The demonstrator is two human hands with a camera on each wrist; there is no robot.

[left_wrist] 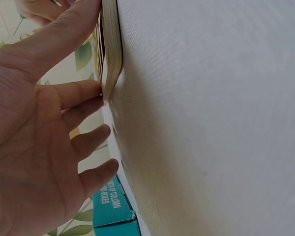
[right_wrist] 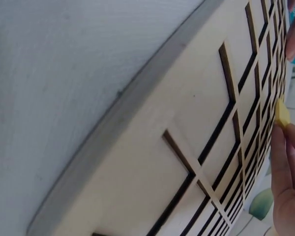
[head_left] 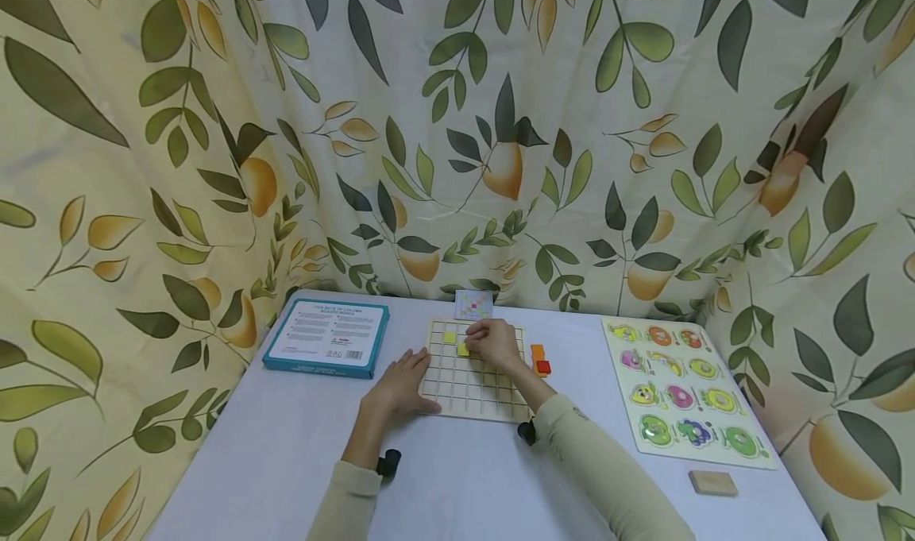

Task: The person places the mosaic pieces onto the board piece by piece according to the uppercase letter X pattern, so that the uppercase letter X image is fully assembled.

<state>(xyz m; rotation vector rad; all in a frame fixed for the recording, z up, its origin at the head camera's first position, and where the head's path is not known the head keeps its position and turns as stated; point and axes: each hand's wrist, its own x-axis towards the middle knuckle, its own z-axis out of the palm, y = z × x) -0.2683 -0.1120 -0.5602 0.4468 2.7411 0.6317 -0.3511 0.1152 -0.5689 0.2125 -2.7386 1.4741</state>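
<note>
Yellow tile (right_wrist: 282,114), one: pinched between the thumb and fingertips of the right grip (head_left: 493,342), at the far left part of the grid board (head_left: 450,390); whether it is seated in a cell cannot be told.

Grid board, pale wood, ruled into square cells: laid flat under the right grip. Contents: a second yellow tile (head_left: 449,338), set just left of the right grip and slightly beyond it. Some cells are hidden by that hand and wrist.

Left grip (head_left: 400,382): placed at the board's left side, fingers spread apart, the edge touched.

Orange tile (head_left: 537,352) and red tile (head_left: 543,367): grouped right of the right grip, just beside the board, the red nearer.

Pattern card (head_left: 474,303), printed with coloured squares: placed just beyond the right grip.

Teal box (head_left: 329,330): laid flat, left of the left grip and beyond it; contents hidden.

Fruit board (head_left: 656,377): well right of the right grip; twelve fruit shapes, four rows of three.

Wooden block (head_left: 712,483): right of the right grip and nearer, beside the fruit board's near edge.

Desk (head_left: 443,485): white-covered, backed by a leaf-patterned curtain (head_left: 457,207).
</note>
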